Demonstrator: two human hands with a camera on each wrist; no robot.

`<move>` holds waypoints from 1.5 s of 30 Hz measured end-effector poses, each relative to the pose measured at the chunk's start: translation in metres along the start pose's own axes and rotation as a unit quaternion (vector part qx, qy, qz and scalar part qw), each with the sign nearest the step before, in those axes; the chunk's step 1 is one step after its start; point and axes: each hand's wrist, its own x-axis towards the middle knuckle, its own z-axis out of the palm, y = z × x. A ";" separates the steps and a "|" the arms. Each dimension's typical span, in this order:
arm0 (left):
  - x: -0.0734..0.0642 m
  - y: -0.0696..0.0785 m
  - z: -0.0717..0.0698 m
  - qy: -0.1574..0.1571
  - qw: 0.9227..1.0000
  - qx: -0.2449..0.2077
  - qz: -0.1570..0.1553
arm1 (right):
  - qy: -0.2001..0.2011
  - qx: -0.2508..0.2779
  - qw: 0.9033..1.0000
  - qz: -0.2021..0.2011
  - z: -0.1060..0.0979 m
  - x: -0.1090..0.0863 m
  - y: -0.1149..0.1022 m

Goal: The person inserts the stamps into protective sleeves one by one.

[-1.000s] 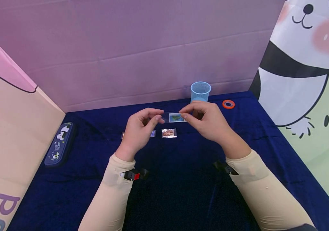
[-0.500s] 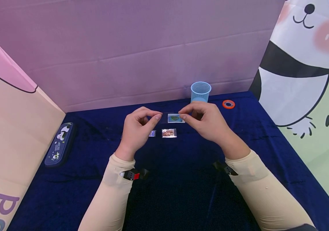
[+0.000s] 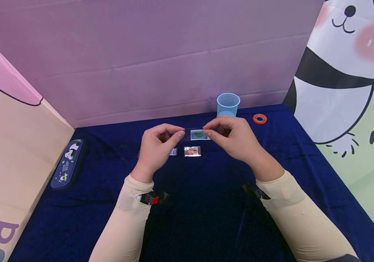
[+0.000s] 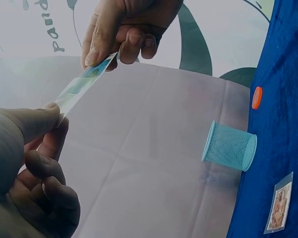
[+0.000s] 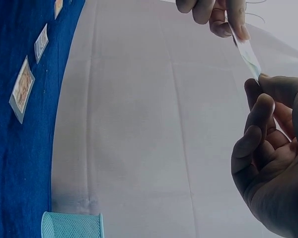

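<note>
Above the table, both hands stretch a clear plastic sleeve between them. A small white-edged stamp with a blue and green picture shows at its right end. The left hand pinches the sleeve's left end between thumb and forefinger. At the other end, the right hand pinches the stamp's right edge with thumb and forefinger; whether sleeve film lies under those fingertips is unclear. Below, a sleeved brownish stamp lies on the cloth. A bluish stamp beside it is partly hidden by the left hand.
A light blue mesh pen cup stands at the back, behind the right hand. To its right lies an orange tape roll. A dark blue pencil case rests at the left edge of the blue cloth. Fabric walls enclose the table.
The left fingertips have closed into a firmer pinch on the sleeve, and the sleeve with the stamp has shifted slightly left. The right hand is almost still.
</note>
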 end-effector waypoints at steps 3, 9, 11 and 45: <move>-0.001 -0.001 0.001 0.004 1.000 0.004 -0.003 | 0.001 -0.003 1.000 0.001 0.000 0.000 0.000; -0.003 0.000 0.003 0.008 1.000 0.000 -0.010 | -0.002 -0.003 1.000 0.013 0.000 -0.003 -0.001; -0.004 0.000 0.004 0.009 1.000 -0.001 -0.012 | -0.005 0.000 1.000 0.015 0.000 -0.004 -0.001; -0.010 0.003 0.007 0.018 1.000 -0.020 -0.010 | -0.033 0.003 0.999 0.031 -0.008 -0.006 0.006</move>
